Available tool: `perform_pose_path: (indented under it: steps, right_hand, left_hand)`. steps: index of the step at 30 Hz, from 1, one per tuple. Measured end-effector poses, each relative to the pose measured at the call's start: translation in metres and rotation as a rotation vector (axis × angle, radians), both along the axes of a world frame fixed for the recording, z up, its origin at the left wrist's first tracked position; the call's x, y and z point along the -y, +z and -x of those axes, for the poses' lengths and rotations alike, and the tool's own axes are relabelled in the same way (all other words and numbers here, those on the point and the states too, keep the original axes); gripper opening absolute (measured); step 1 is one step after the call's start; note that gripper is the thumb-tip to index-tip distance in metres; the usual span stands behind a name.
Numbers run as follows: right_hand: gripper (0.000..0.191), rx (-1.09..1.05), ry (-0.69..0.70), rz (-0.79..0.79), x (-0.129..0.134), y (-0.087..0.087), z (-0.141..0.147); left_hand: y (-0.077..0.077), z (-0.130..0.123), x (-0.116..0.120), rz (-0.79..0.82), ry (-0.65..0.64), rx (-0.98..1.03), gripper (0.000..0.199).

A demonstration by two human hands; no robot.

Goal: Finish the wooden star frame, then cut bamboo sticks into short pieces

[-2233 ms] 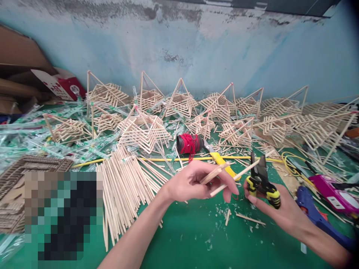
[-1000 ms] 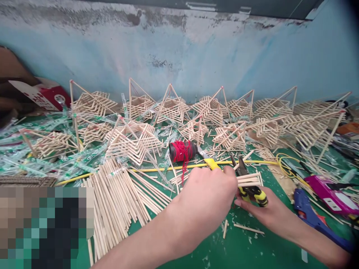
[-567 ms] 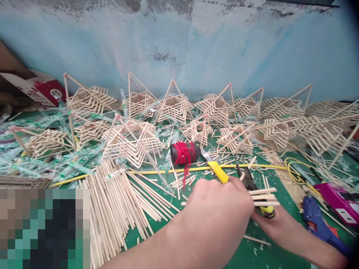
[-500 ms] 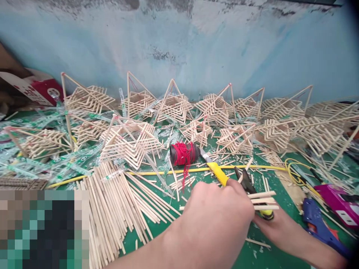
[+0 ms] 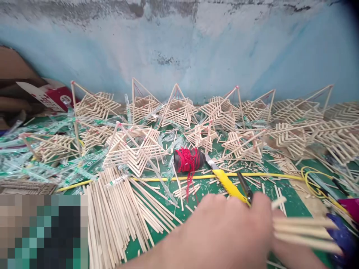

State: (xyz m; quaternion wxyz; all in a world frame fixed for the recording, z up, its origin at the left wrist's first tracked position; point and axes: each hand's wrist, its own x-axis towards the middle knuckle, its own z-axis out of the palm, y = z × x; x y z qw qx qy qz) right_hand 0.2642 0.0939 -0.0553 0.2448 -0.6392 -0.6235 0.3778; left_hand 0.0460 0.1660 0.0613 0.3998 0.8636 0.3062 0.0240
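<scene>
My left hand (image 5: 224,231), closed and a little blurred, fills the lower middle. Several thin wooden sticks (image 5: 305,231) are in its grip and stick out to the right. Behind it is my right hand (image 5: 291,251), mostly covered, with its fingers out of sight. The black jaws of a pair of pliers (image 5: 245,188) rise behind the left thumb; their handles are hidden. A short stick piece (image 5: 279,203) shows by the thumb. Just beyond the hands, a saw with a yellow handle (image 5: 231,186) lies by a black spool wound with red thread (image 5: 188,160).
A pile of long sticks (image 5: 109,216) lies at left on the green surface (image 5: 165,231). Several stick-built star frames (image 5: 134,149) stand along the blue wall (image 5: 196,48). A yellow cable (image 5: 266,175) crosses the middle. A blue glue gun (image 5: 343,239) is at right, partly covered.
The left hand and its sticks have moved right and down, and more stick length shows. The pliers' jaws look closer together, and the right hand is more hidden. The view has shifted slightly.
</scene>
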Motion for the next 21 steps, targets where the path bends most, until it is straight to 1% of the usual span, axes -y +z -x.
perform_pose_path:
  steps: [1, 2, 4, 5, 7, 9, 11, 13, 15, 17, 19, 21]
  right_hand:
    - [0.026, -0.012, -0.037, -0.007, 0.000, 0.003, 0.001]
    - [0.027, -0.022, -0.086, -0.014, 0.000, 0.007, 0.003]
    - [0.030, -0.037, -0.189, -0.021, 0.002, 0.012, 0.006]
    - [0.032, -0.047, -0.227, -0.026, 0.004, 0.013, 0.007]
    - [0.034, -0.089, -0.261, -0.056, 0.008, 0.013, 0.009]
    - [0.034, -0.149, -0.283, -0.103, 0.012, 0.009, 0.008]
    - [0.033, -0.202, -0.293, -0.141, 0.016, 0.003, 0.005]
    - [0.034, -0.244, -0.286, -0.151, 0.016, -0.004, 0.000]
    - [0.034, -0.292, -0.275, -0.144, 0.015, -0.011, -0.007]
    - [0.036, -0.357, -0.267, -0.133, 0.013, -0.018, -0.013]
    - [0.038, -0.425, -0.268, -0.135, 0.011, -0.021, -0.015]
    - [0.039, -0.482, -0.278, -0.150, 0.010, -0.022, -0.016]
  left_hand:
    - [0.003, 0.004, -0.005, 0.039, 0.079, 0.073, 0.018]
    - [0.004, 0.008, -0.011, 0.108, 0.158, 0.188, 0.015]
    - [0.003, 0.013, -0.021, 0.245, 0.232, 0.467, 0.010]
    - [0.000, 0.015, -0.025, 0.300, 0.240, 0.620, 0.011]
    - [-0.009, 0.014, -0.030, 0.447, 0.206, 0.853, 0.013]
    - [-0.022, 0.008, -0.030, 0.566, 0.172, 0.976, 0.012]
    - [-0.040, -0.001, -0.025, 0.625, 0.230, 1.088, 0.020]
    - [-0.061, -0.012, -0.016, 0.625, 0.301, 1.128, 0.031]
    - [-0.081, -0.020, -0.007, 0.587, 0.398, 1.091, 0.040]
    - [-0.097, -0.024, 0.000, 0.566, 0.431, 1.069, 0.042]
    - [-0.108, -0.026, 0.006, 0.546, 0.448, 1.050, 0.040]
    - [-0.114, -0.026, 0.010, 0.531, 0.444, 1.033, 0.040]
